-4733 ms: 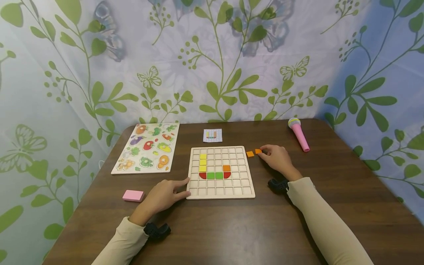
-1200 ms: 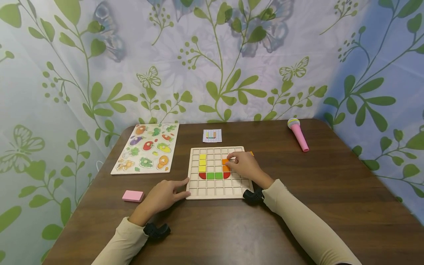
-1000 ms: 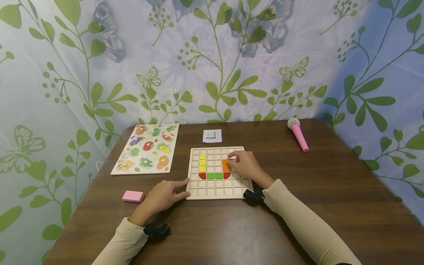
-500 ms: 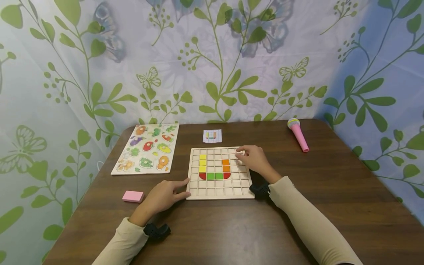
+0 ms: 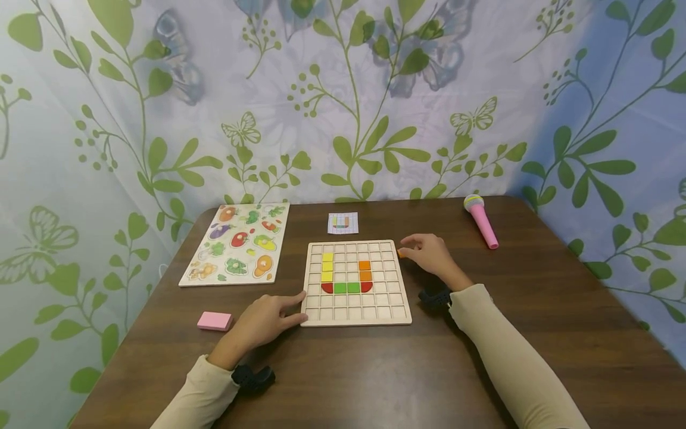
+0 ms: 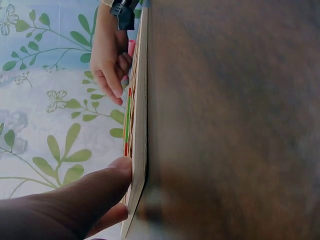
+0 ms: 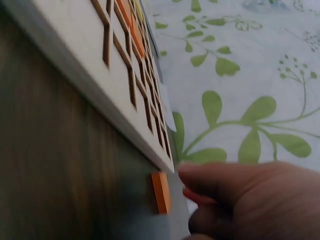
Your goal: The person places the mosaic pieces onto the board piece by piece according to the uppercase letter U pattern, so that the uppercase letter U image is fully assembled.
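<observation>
A square wooden grid board (image 5: 348, 314) lies on the table, bearing tiles in a U: three yellow tiles (image 5: 327, 267), two green tiles (image 5: 346, 288), red corner pieces (image 5: 366, 287) and two stacked orange tiles (image 5: 365, 271). My left hand (image 5: 262, 320) touches the board's left edge with thumb and finger extended. Off the board's upper right corner is a loose orange tile (image 7: 161, 192), partly behind my right hand (image 5: 433, 256) in the head view. The right wrist view shows my right hand's bent fingers and thumb close to that tile, with nothing visibly held.
A small pattern card (image 5: 343, 223) with a printed U lies behind the board. To the left are a vegetable puzzle board (image 5: 249, 250) and a pink block (image 5: 215, 321). A pink toy microphone (image 5: 482, 221) lies at the back right of the table (image 5: 343, 381).
A second orange tile now sits above the first on the board's right side. My right hand has let it go and moved right to the remaining loose tile. My left hand stays put.
</observation>
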The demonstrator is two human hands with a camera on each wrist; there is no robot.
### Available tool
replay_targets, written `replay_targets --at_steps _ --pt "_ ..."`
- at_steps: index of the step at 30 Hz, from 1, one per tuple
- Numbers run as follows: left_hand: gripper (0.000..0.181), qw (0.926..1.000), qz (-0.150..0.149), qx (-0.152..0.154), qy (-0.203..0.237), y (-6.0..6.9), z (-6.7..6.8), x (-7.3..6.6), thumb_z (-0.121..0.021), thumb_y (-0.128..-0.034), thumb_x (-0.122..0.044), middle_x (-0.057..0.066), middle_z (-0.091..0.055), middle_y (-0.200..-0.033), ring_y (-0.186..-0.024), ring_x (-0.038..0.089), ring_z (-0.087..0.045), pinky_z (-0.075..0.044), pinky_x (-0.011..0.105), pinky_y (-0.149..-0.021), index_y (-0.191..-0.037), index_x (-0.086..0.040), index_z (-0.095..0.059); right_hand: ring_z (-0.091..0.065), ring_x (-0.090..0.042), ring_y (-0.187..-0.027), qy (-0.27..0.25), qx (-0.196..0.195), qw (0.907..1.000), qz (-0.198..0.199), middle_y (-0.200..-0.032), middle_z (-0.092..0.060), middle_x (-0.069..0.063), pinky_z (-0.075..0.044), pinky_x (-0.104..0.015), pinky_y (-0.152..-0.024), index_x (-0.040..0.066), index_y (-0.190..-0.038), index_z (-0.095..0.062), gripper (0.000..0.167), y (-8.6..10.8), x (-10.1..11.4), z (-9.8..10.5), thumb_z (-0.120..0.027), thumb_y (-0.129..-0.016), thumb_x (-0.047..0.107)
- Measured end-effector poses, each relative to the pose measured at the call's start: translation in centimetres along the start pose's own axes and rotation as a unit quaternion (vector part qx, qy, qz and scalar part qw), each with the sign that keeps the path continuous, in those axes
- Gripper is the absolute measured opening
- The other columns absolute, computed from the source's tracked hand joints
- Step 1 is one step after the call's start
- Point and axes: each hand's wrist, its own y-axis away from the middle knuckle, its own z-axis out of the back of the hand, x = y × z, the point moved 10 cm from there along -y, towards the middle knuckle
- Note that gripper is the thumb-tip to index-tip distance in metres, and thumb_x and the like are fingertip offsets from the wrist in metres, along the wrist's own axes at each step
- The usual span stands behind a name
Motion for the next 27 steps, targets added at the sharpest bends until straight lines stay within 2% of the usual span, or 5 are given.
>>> replay_targets --at_steps 6,12,18,27 --pt "0.058 1.0 -0.001 0.004 -0.003 -0.1 0.0 -0.1 -0.072 -0.0943 -0.045 -0.008 -0.04 -0.054 -0.049 0.007 -0.032 -0.031 0.026 -0.049 -0.146 -0.021 -0.059 -0.037 -0.016 -0.049 -0.014 0.033 0.9993 0.004 -0.055 -0.042 0.001 -0.033 -0.03 -0.051 0.011 -0.118 -0.076 0.032 -0.1 -1.1 -0.2 -0.077 -0.093 0.031" --pt "0.058 1.0 -0.001 0.002 -0.003 -0.1 0.1 -0.1 -0.072 -0.0942 -0.045 -0.008 -0.04 -0.054 -0.048 0.008 -0.032 -0.031 0.026 -0.049 -0.146 -0.021 -0.059 -0.038 -0.017 -0.049 -0.005 0.025 0.9995 0.02 -0.055 -0.043 0.0 -0.032 -0.029 -0.05 0.01 -0.116 -0.077 0.032 -0.2 -1.1 0.2 -0.08 -0.091 0.03" --pt "0.059 1.0 0.006 0.006 -0.002 -0.1 0.0 0.0 -0.072 -0.0943 -0.046 -0.007 -0.041 -0.054 -0.048 0.008 -0.033 -0.031 0.026 -0.049 -0.147 -0.022 -0.059 -0.043 -0.017 -0.052 0.015 0.026 0.9994 0.015 -0.057 -0.047 0.001 -0.034 -0.03 -0.052 0.009 -0.117 -0.076 0.033 -0.1 -1.6 0.5 -0.079 -0.091 0.028" --pt "0.059 1.0 0.001 0.0 -0.001 0.0 0.1 0.0 -0.072 -0.094 -0.046 -0.008 -0.04 -0.054 -0.048 0.008 -0.032 -0.03 0.027 -0.049 -0.146 -0.021 -0.06 -0.045 -0.016 -0.053 0.041 0.033 0.9981 0.034 -0.058 -0.048 0.002 -0.035 -0.031 -0.054 0.006 -0.119 -0.076 0.038 -0.3 -1.4 0.2 -0.08 -0.09 0.029"
